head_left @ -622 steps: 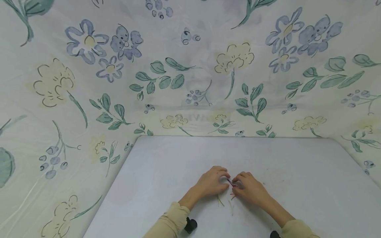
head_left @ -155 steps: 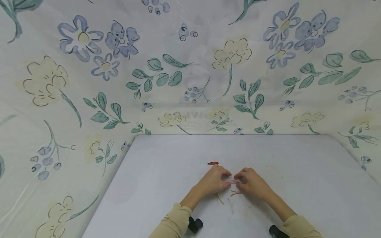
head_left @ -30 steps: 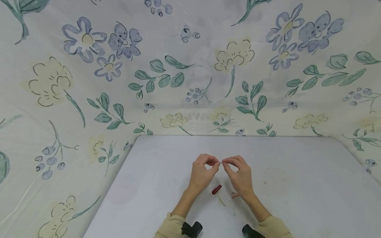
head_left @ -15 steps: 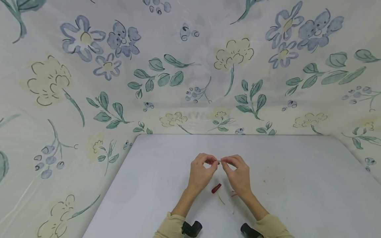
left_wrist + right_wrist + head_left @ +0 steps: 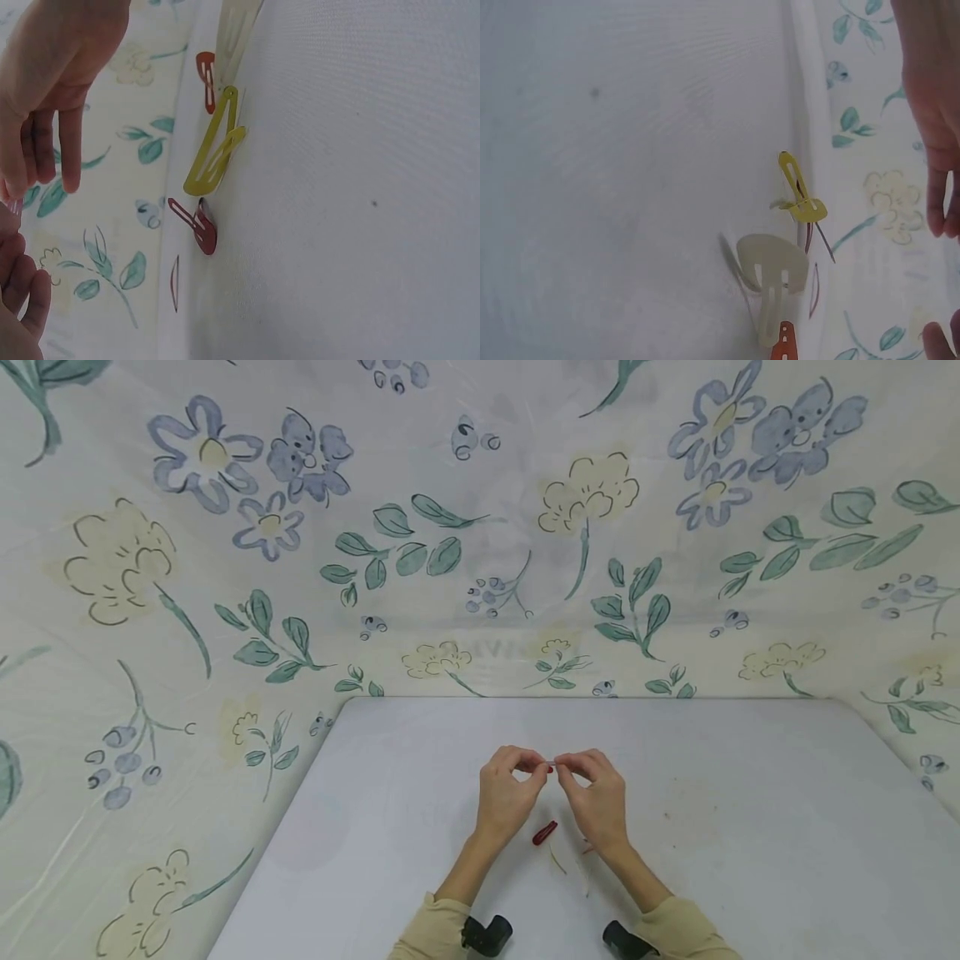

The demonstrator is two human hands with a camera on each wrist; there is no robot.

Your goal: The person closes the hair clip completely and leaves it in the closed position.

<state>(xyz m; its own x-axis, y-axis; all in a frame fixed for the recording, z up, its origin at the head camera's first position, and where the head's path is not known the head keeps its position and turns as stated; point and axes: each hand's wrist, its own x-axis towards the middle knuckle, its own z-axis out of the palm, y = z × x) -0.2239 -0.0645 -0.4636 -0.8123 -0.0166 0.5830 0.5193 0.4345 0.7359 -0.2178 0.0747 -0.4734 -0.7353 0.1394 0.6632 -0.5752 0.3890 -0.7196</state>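
Note:
Before me, both hands meet fingertip to fingertip above the table. The left hand (image 5: 504,802) and right hand (image 5: 600,802) pinch opposite ends of a small pale pink snap hair clip (image 5: 16,205), mostly hidden by fingers. A dark red snap clip (image 5: 545,832) lies between the forearms. Close by are a yellow clip (image 5: 196,166), bent apart in the left wrist view, an off-white clip (image 5: 772,259) and an orange clip (image 5: 784,343). Something small and red (image 5: 550,769) shows just behind the fingertips; a thin red clip outline (image 5: 175,283) lies farther back in the left wrist view.
The white table (image 5: 750,793) ends at a flower-printed cloth (image 5: 495,527) behind and at the sides. Black camera mounts (image 5: 487,935) sit at both wrists. Small specks (image 5: 675,818) dot the tabletop on the right.
Since 5.2 seconds ago both hands have risen and moved farther back with the pink clip. The dark red clip between the forearms has come into view. Over the last second the right hand shifted slightly left.

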